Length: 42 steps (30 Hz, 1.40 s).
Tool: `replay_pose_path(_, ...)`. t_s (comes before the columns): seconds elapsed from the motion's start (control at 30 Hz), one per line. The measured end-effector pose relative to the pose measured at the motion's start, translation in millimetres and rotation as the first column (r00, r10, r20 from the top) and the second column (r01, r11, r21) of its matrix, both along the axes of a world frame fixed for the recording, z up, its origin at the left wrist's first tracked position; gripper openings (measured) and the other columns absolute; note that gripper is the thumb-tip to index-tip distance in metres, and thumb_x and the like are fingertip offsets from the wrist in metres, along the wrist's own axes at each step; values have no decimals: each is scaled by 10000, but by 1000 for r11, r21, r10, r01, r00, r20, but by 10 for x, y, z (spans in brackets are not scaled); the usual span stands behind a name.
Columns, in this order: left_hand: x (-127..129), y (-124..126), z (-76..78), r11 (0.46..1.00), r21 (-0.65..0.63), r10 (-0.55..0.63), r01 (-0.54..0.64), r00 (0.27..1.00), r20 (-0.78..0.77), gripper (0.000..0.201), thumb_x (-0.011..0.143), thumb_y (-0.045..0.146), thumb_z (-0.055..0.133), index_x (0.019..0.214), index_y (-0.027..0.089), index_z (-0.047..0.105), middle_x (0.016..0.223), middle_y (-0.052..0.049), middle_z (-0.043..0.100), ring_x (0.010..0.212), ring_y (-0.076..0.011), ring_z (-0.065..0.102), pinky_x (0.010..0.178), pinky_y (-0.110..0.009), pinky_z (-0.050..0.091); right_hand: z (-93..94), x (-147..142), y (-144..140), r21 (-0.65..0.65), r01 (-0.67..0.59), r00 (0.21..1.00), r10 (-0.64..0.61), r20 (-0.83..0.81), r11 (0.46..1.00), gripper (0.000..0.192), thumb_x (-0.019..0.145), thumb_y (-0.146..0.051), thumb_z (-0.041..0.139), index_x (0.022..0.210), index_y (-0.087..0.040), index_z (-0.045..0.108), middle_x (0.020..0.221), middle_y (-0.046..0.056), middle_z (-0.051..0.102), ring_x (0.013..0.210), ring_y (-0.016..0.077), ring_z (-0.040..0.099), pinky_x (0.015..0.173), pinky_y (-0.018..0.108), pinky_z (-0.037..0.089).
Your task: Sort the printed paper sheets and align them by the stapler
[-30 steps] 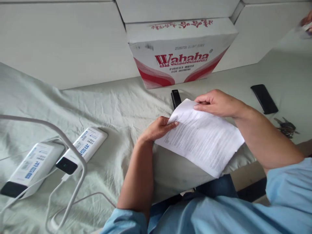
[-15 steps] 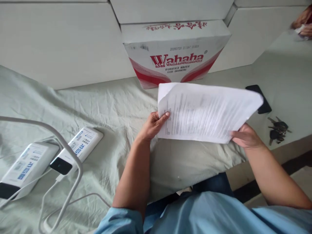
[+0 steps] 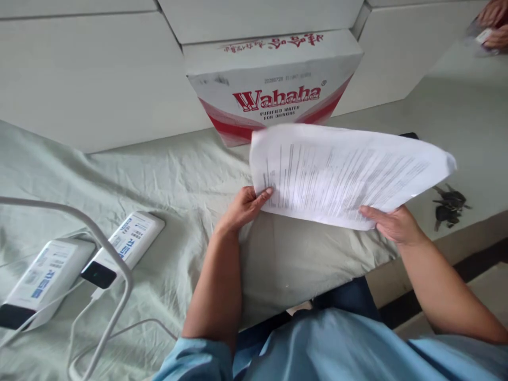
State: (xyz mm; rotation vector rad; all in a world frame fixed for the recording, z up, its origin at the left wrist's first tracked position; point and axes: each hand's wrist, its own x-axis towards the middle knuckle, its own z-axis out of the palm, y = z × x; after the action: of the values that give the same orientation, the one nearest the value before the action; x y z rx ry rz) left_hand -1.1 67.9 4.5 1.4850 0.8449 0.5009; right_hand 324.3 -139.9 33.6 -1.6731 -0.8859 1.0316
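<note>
Between my two hands I hold up white printed papers (image 3: 317,172), covered in lines of small text that run sideways to me. My left hand (image 3: 246,206) pinches their left edge, thumb on top of the print. Near the lower right corner my right hand (image 3: 395,222) grips them, its thumb lying over the front sheet and the fingers hidden behind. The far right corner of the papers bends and curls freely. How many sheets there are, I cannot tell.
A Wahaha water carton (image 3: 273,95) stands behind the papers against white boxes (image 3: 91,79). Two white power banks (image 3: 135,241) with cables lie left on the green cloth. Keys (image 3: 450,206) lie right, beyond them a mostly hidden black phone (image 3: 410,135). Another person's hands (image 3: 494,26) hold something top right.
The papers have swung up and to the right, now covering most of the phone. My right thumb has slid further in over the front sheet. The view has shifted slightly.
</note>
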Motion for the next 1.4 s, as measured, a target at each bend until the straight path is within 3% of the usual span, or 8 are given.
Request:
replay_pose_path(0.1,21,-23,-9,1000,-19,10,-10,999,-32,563,962,681,679,696,195,584,637,-17,546,586,-125,477,503,-242,407,-32,-216,-175,-134,94,971,-120,-204,987,665,676,-570,995,1276,-353,809,1385,28,806,1463,364,658,1317,572,475)
replay_pose_path(0.23,16,-21,84,991,-51,-127,123,988,-85,575,926,694,700,671,192,584,634,-35,558,566,-133,494,486,-254,400,-2,-132,-521,-386,-99,965,-7,-263,917,598,697,-607,982,1161,-251,853,1182,118,860,1166,351,801,1080,538,651)
replay_pose_path(0.37,-18,-8,155,950,-119,-301,288,947,-111,542,931,687,653,704,197,607,639,-22,549,551,-141,495,500,-272,390,196,335,-627,-373,76,997,-74,21,925,525,761,-693,900,1067,-269,849,1032,98,855,915,290,804,854,460,691)
replay_pose_path(0.43,-9,-10,180,929,-99,-369,357,916,-156,551,927,661,656,636,214,520,598,4,467,527,-123,417,486,-269,328,328,480,-495,-233,125,981,-85,172,965,492,791,-690,874,1148,-355,824,1156,70,844,1090,307,797,971,476,671)
replay_pose_path(0.6,81,-54,251,874,-72,-484,481,849,-211,585,904,623,659,585,233,361,580,33,347,537,-105,299,495,-273,260,435,263,192,-161,-252,952,274,139,954,672,795,-635,895,1372,-334,726,1396,122,777,1298,322,743,1081,492,629)
replay_pose_path(0.8,92,-72,303,835,-151,-550,529,797,-250,530,898,621,653,610,219,462,602,17,452,569,-120,388,520,-275,323,256,-236,854,-130,-450,878,464,116,884,444,837,-617,854,1085,-250,845,826,22,785,839,226,758,741,322,608)
replay_pose_path(1.07,39,-19,216,999,-27,-28,21,948,-317,145,831,321,699,907,198,713,691,14,677,530,-117,513,543,-264,405,-67,-282,1108,-283,-218,972,234,24,934,413,747,-596,869,771,-196,772,654,27,722,594,202,659,523,296,496)
replay_pose_path(1.4,292,-26,104,892,323,430,-317,818,-383,64,849,154,690,857,217,681,702,-5,702,641,-173,586,687,-314,427,-205,-225,1187,-203,-144,944,196,264,969,444,823,-620,773,667,-223,648,535,-11,560,563,179,564,504,293,411)
